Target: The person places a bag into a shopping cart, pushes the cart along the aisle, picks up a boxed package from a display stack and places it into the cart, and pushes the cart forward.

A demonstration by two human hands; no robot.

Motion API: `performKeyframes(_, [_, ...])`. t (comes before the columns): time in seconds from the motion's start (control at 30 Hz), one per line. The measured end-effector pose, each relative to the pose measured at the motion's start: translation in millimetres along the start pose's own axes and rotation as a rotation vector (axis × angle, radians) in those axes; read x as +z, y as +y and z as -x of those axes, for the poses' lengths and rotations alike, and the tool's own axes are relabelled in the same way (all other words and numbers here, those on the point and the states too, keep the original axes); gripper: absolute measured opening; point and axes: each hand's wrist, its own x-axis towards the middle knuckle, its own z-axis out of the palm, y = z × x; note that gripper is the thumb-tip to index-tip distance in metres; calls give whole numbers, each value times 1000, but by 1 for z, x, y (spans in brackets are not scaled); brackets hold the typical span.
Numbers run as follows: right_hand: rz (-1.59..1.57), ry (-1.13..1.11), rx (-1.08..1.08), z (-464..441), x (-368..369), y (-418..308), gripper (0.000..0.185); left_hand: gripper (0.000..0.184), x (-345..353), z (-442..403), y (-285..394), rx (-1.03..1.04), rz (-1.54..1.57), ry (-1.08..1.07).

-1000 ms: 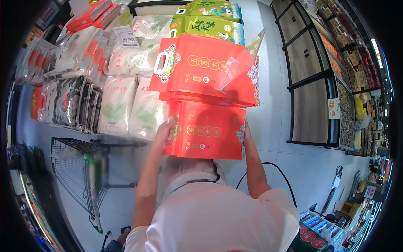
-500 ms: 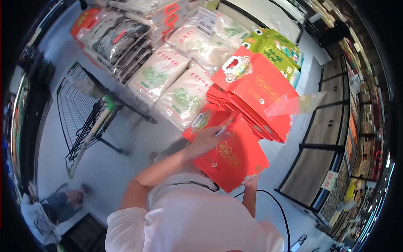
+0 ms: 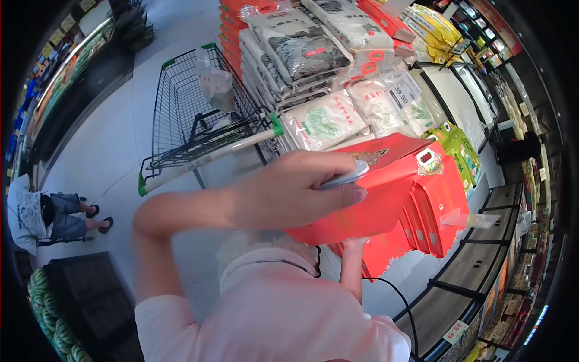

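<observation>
My left hand point(image 3: 289, 187) is in front of me, thumb and forefinger pinching a flat, rounded white-and-grey piece point(image 3: 347, 175). Whether this piece belongs to the box behind it, I cannot tell. Behind those fingers a red gift box point(image 3: 380, 208) is held tilted, its front partly covered by the left hand. At the box's lower edge my right hand point(image 3: 356, 242) grips it, most of its fingers hidden. More red boxes point(image 3: 443, 199) with white handles stand in a row just beyond, on the right.
A shopping cart point(image 3: 199, 154) holding a plastic bag stands at left. Rice bags point(image 3: 325, 120) are stacked ahead, with a price sign point(image 3: 405, 90); green boxes point(image 3: 455, 151) stand behind the red ones. A seated person point(image 3: 45, 214) is at far left. Wooden bins point(image 3: 416, 314) line the right.
The view has swung left, so the cart and rice stacks sit further right. The red box has been raised and tipped, and my left hand has come closer to the camera.
</observation>
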Motion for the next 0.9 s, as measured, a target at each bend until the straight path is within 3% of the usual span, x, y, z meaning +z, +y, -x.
performKeyframes(0.1, [-150, -152, 105, -27, 60, 74, 71, 28, -52, 50, 24, -84, 157, 50])
performKeyframes(0.33, [-383, -345, 305, -72, 165, 213, 75, 33, -143, 114, 65, -87, 72, 388])
performKeyframes(0.5, [-290, -125, 333, -117, 250, 252, 72, 46, -199, 152, 53, 17, -9, 583])
performKeyframes(0.6, [-19, -107, 371, -165, 235, 299, 67, 50, -225, 169, 34, -26, -111, 775])
performKeyframes(0.67, [-33, -242, 357, -200, 233, 328, 63, 46, -238, 161, 26, -32, -63, 924])
performKeyframes(0.73, [-134, -301, 385, -219, 266, 338, 64, 49, -261, 161, 30, -243, -107, 886])
performKeyframes(0.83, [-491, -244, 653, -256, 289, 364, 64, 29, -290, 142, 33, -519, -29, 834])
performKeyframes(0.9, [-387, -123, 749, -276, 297, 391, 66, 20, -303, 121, 25, -575, 77, 834])
